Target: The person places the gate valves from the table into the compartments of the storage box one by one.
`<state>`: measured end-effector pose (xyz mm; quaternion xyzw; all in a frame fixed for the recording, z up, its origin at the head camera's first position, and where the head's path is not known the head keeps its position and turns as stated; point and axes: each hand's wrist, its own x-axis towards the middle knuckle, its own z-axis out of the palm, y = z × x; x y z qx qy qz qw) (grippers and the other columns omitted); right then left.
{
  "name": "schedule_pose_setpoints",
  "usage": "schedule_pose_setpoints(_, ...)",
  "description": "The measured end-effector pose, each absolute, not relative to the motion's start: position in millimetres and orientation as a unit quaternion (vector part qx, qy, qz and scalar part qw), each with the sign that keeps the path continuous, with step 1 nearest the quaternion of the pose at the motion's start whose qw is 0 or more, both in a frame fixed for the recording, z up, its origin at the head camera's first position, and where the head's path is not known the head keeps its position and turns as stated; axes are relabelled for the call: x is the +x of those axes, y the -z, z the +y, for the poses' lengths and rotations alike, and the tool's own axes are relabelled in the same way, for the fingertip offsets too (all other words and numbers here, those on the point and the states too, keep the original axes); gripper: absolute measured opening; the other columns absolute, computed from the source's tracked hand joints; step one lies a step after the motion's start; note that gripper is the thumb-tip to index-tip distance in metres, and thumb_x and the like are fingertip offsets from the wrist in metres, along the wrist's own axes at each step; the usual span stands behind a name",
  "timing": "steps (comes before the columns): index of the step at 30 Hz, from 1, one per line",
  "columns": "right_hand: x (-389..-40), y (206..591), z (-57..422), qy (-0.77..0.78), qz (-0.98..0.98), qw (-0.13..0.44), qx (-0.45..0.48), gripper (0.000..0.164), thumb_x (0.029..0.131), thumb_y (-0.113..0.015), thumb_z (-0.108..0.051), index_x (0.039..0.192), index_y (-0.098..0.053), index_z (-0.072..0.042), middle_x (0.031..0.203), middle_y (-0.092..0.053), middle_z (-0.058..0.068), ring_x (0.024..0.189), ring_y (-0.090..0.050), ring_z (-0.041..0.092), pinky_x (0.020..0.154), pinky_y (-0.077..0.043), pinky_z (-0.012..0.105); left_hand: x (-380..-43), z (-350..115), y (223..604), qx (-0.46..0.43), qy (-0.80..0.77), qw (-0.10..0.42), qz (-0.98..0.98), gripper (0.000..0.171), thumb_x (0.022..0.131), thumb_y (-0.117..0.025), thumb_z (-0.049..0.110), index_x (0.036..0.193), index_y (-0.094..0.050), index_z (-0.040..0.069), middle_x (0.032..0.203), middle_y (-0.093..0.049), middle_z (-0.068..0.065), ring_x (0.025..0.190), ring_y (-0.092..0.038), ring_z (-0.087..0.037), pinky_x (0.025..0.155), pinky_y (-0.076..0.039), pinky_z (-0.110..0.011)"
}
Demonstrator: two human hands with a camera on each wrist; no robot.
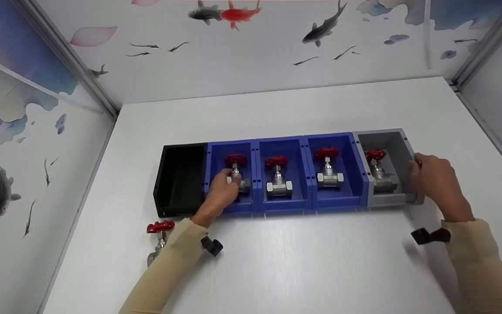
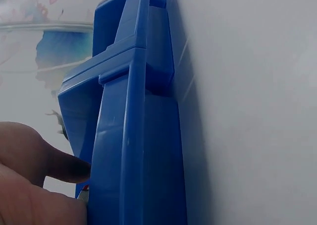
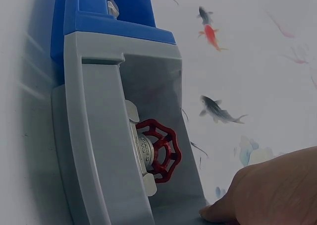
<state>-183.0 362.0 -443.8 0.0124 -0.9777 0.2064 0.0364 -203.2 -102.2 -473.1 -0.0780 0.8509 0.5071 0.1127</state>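
My left hand reaches into the leftmost blue bin and pinches a metal gate valve with a red handwheel. The left wrist view shows a thumb and finger over the bin's front wall, with the valve mostly hidden. On the far right, my right hand grips the side wall of the grey bin. Inside that bin lies another gate valve, apart from the hand.
Two more blue bins each hold a valve. At the row's left end is a black bin with nothing seen inside. Another valve stands on the white table, partly behind my left sleeve. Printed walls surround the table.
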Motion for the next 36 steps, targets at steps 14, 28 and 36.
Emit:
schedule_pose_setpoints(14, -183.1, 446.2, 362.4, -0.207, -0.978, 0.027, 0.004, 0.032, 0.103, -0.044, -0.008, 0.112, -0.055, 0.020, 0.092, -0.060, 0.037, 0.073, -0.056, 0.040, 0.062, -0.044, 0.055, -200.4, -100.2, 475.1, -0.044, -0.466, 0.082, 0.880, 0.048, 0.100, -0.053, 0.015, 0.143, -0.043, -0.004, 0.135, -0.053, -0.024, 0.128, -0.049, -0.033, 0.108, -0.039, -0.048)
schedule_pose_setpoints(28, -182.1, 445.9, 360.8, -0.212, -0.976, 0.044, 0.010, 0.030, 0.102, -0.045, -0.006, 0.111, -0.056, 0.021, 0.088, -0.061, 0.036, 0.070, -0.057, 0.040, 0.061, -0.045, 0.055, -196.8, -96.1, 474.9, -0.015, -0.432, 0.057, 0.900, 0.050, 0.101, -0.049, 0.011, 0.146, -0.038, -0.008, 0.134, -0.049, -0.028, 0.126, -0.047, -0.036, 0.108, -0.038, -0.048)
schedule_pose_setpoints(36, -181.9, 445.9, 360.5, -0.212, -0.976, 0.046, 0.010, 0.030, 0.102, -0.045, -0.006, 0.109, -0.057, 0.020, 0.084, -0.061, 0.033, 0.068, -0.055, 0.037, 0.060, -0.043, 0.052, -194.6, -93.7, 475.4, -0.014, -0.415, 0.051, 0.908, 0.049, 0.102, -0.047, 0.011, 0.147, -0.037, -0.007, 0.129, -0.048, -0.027, 0.120, -0.046, -0.036, 0.104, -0.040, -0.048)
